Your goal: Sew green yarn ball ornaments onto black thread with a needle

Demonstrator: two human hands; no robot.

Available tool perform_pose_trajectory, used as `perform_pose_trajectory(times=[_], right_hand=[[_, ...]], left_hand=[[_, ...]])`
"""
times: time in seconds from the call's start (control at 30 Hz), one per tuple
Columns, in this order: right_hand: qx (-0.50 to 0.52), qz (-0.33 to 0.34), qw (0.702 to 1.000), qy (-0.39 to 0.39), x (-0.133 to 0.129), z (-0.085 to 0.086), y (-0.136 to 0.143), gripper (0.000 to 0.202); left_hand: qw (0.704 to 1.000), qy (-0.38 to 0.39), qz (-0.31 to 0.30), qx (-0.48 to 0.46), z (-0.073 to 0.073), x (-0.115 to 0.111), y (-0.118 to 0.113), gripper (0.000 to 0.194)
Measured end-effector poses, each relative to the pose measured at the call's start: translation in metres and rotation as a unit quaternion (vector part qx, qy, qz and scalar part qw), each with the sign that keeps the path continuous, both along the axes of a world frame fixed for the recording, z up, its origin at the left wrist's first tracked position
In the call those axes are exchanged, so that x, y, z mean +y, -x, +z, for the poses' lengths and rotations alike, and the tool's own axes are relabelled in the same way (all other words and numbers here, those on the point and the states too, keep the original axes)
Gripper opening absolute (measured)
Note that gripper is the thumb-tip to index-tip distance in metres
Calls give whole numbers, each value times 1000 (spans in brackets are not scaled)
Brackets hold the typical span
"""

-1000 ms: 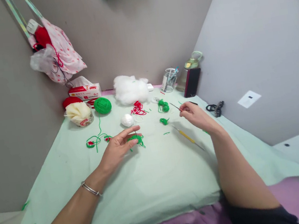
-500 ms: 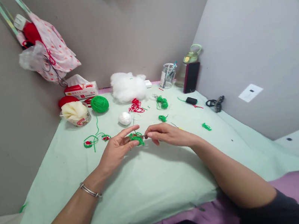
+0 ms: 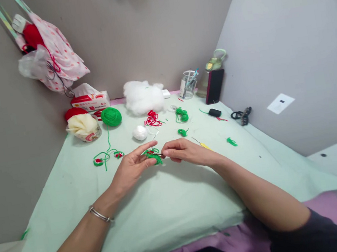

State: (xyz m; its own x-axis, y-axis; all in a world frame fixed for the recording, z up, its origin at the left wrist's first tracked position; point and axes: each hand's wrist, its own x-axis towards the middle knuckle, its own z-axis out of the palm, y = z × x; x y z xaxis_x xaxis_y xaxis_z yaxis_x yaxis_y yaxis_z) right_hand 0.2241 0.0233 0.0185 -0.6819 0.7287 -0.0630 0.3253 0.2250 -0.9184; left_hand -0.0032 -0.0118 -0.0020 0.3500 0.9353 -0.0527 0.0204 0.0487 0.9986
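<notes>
My left hand [image 3: 133,165] pinches a small green crocheted piece [image 3: 155,158] with some red in it between thumb and fingers, index finger stretched out above it. From the right, my right hand [image 3: 183,151] is closed on a thin dark metal tool [image 3: 158,154], whose far end meets the green piece; its exact kind is hard to make out. A thin strand rises above the piece, near a white yarn ball [image 3: 140,133]. Just beyond my right hand lies a yellow-handled crochet hook [image 3: 204,145]. Two small green-and-red crocheted pieces [image 3: 98,161] lie left of my left hand.
Behind are a green yarn ball [image 3: 111,116], white stuffing [image 3: 144,98], tangled red yarn [image 3: 152,119] and green crocheted bits [image 3: 181,114]. A tissue box [image 3: 91,102], a pen jar [image 3: 188,85], a phone [image 3: 215,86] and a bottle [image 3: 204,81] stand along the walls.
My right hand has shifted slightly left, closer to the green piece, and more of the yellow crochet hook shows. My left hand keeps nearly the same grip.
</notes>
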Motion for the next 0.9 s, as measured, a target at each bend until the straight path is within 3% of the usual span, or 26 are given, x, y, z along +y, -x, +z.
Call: perform_pose_trajectory(times=[0.27, 0.6, 0.77, 0.83, 0.9], right_hand=[[-15, 8, 1000, -9, 4, 9, -9, 42], [6, -5, 1000, 3, -2, -1, 2, 39], [7, -18, 1000, 8, -2, 7, 1, 39], [-3, -67, 997, -30, 4, 11, -11, 38], [-52, -182, 976, -103, 14, 14, -31, 36]], left_hand=[[1000, 2, 10, 13, 2, -1, 1, 64], [1000, 13, 0, -14, 0, -1, -1, 64], [1000, 15, 6, -6, 1, -1, 0, 66], [1000, 14, 12, 4, 1, -1, 0, 66], [1000, 14, 13, 11, 0, -1, 2, 67]])
